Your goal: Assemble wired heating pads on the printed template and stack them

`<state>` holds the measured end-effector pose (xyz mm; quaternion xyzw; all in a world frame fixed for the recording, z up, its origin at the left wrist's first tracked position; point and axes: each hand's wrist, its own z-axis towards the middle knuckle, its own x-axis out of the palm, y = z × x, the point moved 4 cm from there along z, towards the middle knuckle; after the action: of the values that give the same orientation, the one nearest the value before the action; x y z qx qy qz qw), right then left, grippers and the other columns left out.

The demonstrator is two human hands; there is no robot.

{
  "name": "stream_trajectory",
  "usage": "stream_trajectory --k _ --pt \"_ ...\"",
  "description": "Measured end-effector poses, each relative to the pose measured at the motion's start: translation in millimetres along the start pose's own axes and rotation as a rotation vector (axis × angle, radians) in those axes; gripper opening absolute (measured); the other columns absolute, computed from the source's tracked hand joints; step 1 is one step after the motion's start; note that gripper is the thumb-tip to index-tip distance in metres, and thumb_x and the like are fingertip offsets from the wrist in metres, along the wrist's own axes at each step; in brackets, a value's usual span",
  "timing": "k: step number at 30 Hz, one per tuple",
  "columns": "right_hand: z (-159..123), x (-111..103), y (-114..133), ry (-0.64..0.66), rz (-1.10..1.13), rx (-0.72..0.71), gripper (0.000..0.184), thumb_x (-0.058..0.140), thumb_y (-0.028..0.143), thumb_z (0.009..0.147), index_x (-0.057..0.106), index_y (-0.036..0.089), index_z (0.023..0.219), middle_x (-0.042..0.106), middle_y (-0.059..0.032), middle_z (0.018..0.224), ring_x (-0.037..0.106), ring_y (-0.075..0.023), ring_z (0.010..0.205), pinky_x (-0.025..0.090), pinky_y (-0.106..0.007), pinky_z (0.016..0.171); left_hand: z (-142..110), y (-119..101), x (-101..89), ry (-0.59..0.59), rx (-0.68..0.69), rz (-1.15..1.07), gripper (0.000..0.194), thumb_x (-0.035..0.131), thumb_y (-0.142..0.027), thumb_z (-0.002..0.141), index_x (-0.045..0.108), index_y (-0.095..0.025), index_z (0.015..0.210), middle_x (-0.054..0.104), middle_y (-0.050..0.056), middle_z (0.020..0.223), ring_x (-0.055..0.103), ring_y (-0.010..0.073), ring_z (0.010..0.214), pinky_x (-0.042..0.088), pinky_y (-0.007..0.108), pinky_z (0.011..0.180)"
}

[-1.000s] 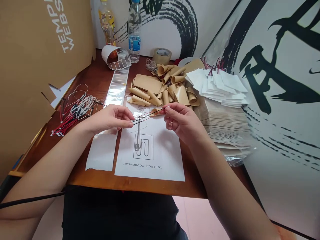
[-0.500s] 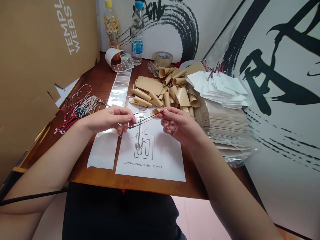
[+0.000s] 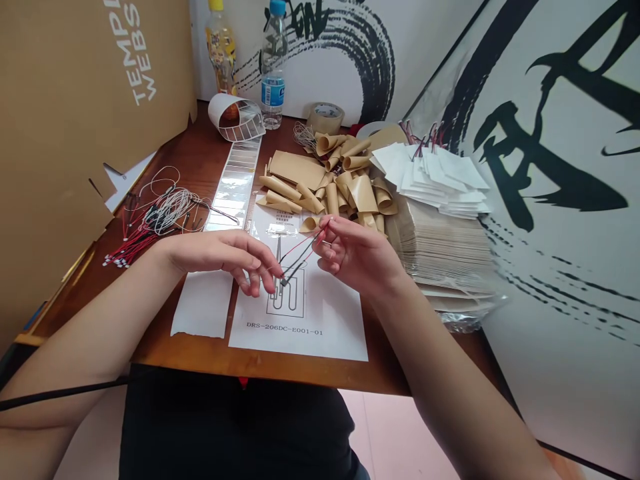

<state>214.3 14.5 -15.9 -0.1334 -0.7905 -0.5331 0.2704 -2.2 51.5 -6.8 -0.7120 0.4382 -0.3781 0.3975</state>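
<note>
The right hand (image 3: 357,257) pinches the red-and-black wire pair (image 3: 299,255) firmly at the fingertips; the left hand (image 3: 217,257) is released, fingers open beside the wires, above the printed diagram sheet (image 3: 335,313).

A water bottle (image 3: 273,73), a yellow-capped drink bottle (image 3: 221,53) and brown packing tape (image 3: 326,118) by a brush-painted wall (image 3: 320,73)

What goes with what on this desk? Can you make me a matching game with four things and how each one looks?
Things:
1. bottle
2. sheet
3. wires
4. brown papers

How they are:
A. tangled in a bundle
B. standing upright
C. curled up
D. lying flat under the hands

Right pairs: 1-B, 2-D, 3-A, 4-C
</note>
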Motion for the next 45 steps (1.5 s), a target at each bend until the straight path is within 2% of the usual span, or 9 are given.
stream_trajectory --k 6,15,22,29,32,36,40,43,45 --pt "-1.7 5.6 -2.7 0.05 0.07 -0.004 0.018 0.08 0.031 0.073 0.063 0.024 0.077 0.047 0.0062 0.068 0.027 -0.0076 0.053 0.022 -0.023 0.043 0.4 -5.8 1.8 -0.067 0.045 -0.013 0.03 0.082 -0.046 0.084 0.082 -0.022 0.103 0.08 0.006 0.1 0.076 0.0154 0.084 0.064 0.022 0.078" --pt "-5.6 9.9 1.0 0.039 0.099 -0.066 0.021 0.083 0.03 0.072 0.063 0.024 0.078 0.04 0.0076 0.063 0.025 -0.0072 0.052 0.022 -0.019 0.041 3.4 -13.7 -15.9 -0.575 0.336 -0.216 0.023 0.086 -0.036 0.077 0.076 -0.019 0.089 0.075 0.003 0.087 0.073 0.0137 0.074 0.065 0.03 0.074" --pt "-3.3 3.6 3.7 -0.044 0.18 -0.074 0.027 0.087 0.023 0.068 0.061 0.022 0.077 0.044 0.0084 0.061 0.035 -0.0054 0.051 0.033 -0.015 0.042 -2.2 -14.8 -21.7 -0.741 0.223 0.082 0.027 0.081 -0.041 0.082 0.074 -0.018 0.095 0.076 0.005 0.091 0.072 0.0138 0.07 0.063 0.028 0.067" --pt "-3.7 -11.1 17.1 -0.066 0.03 -0.144 0.033 0.088 0.037 0.078 0.058 0.021 0.077 0.034 0.0125 0.054 0.018 -0.0037 0.041 0.02 -0.016 0.035 -21.4 -30.8 -25.6 -1.006 0.322 0.26 0.013 0.072 -0.029 0.089 0.072 -0.018 0.094 0.073 0.002 0.086 0.068 0.0105 0.069 0.06 0.023 0.066" --pt "0.1 -16.1 11.7 -0.174 -0.026 -0.17 0.038 0.093 0.039 0.068 0.063 0.021 0.083 0.044 0.0117 0.057 0.028 -0.0029 0.042 0.027 -0.016 0.037 -23.4 -30.3 -29.2 -1.082 0.33 0.285 0.013 0.068 -0.03 0.092 0.071 -0.017 0.092 0.072 0.002 0.083 0.065 0.0094 0.066 0.058 0.022 0.065" --pt "6.2 -14.7 -1.0 -0.235 -0.007 -0.145 0.036 0.094 0.035 0.063 0.063 0.023 0.077 0.062 0.0051 0.071 0.056 -0.0086 0.063 0.049 -0.021 0.056 -25.2 -28.4 -35.2 -1.113 0.331 0.31 0.017 0.067 -0.033 0.093 0.071 -0.017 0.095 0.072 0.003 0.084 0.066 0.0108 0.069 0.058 0.023 0.067" --pt "10.2 -9.6 -4.5 -0.214 0.017 -0.17 0.028 0.091 0.029 0.065 0.065 0.024 0.075 0.059 0.0064 0.068 0.051 -0.0076 0.059 0.048 -0.022 0.056 -30.4 -29.3 -39.0 -1.162 0.395 0.298 0.028 0.065 -0.044 0.095 0.072 -0.017 0.1 0.072 0.003 0.087 0.063 0.0103 0.069 0.057 0.023 0.068" --pt "13.1 4.4 -4.7 -0.143 0.014 -0.214 0.031 0.093 0.031 0.066 0.064 0.023 0.074 0.05 0.01 0.058 0.04 -0.0042 0.048 0.04 -0.02 0.047 -19.3 -25.3 -30.3 -0.914 0.371 0.292 0.051 0.063 -0.064 0.092 0.072 -0.015 0.107 0.075 0.008 0.096 0.066 0.0131 0.075 0.057 0.025 0.068" --pt "16.0 19.0 -6.4 -0.092 -0.017 -0.227 0.036 0.094 0.036 0.065 0.063 0.023 0.076 0.055 0.0088 0.062 0.049 -0.0053 0.052 0.044 -0.02 0.05 -7.0 -19.1 -17.8 -0.642 0.291 0.3 0.065 0.058 -0.075 0.089 0.073 -0.015 0.11 0.076 0.012 0.105 0.07 0.0165 0.082 0.057 0.027 0.067"
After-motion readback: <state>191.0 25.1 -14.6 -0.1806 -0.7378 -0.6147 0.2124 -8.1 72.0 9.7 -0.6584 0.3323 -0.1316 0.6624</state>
